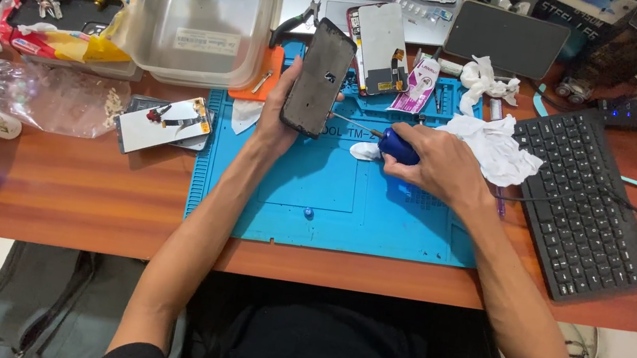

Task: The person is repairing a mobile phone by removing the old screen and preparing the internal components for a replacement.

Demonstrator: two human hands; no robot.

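Currently the person sits at a wooden table [83, 196] with both forearms over a blue work mat [315, 203].

Left hand [278, 111]: fingers wrapped round the edge of a dark phone body [318, 77], clamped on it. The phone is held tilted up off the mat, at the mat's far middle, its long side pointing far-right.

Right hand [441, 165]: closed round the blue handle of a screwdriver [398, 146]. The thin shaft points left, and its tip reaches the near-right edge of the phone body. Whether the tip actually touches, I cannot tell.

Around the hands:
- White tissue [493, 145] lies crumpled just right of the right hand, partly on the mat; a second wad [486, 80] sits farther back.
- A black keyboard [580, 207] lies right of the mat, angled.
- A detached phone panel [383, 47] with exposed parts rests on the mat's far edge, just right of the held phone.
- A clear plastic tub [209, 14] stands far left of the mat, with a dark slab inside it.
- A flat silvery panel [164, 126] lies on the table left of the mat.
- A clear plastic bag [56, 96] lies farther left.
- Black pliers [299, 22] lie beyond the held phone.
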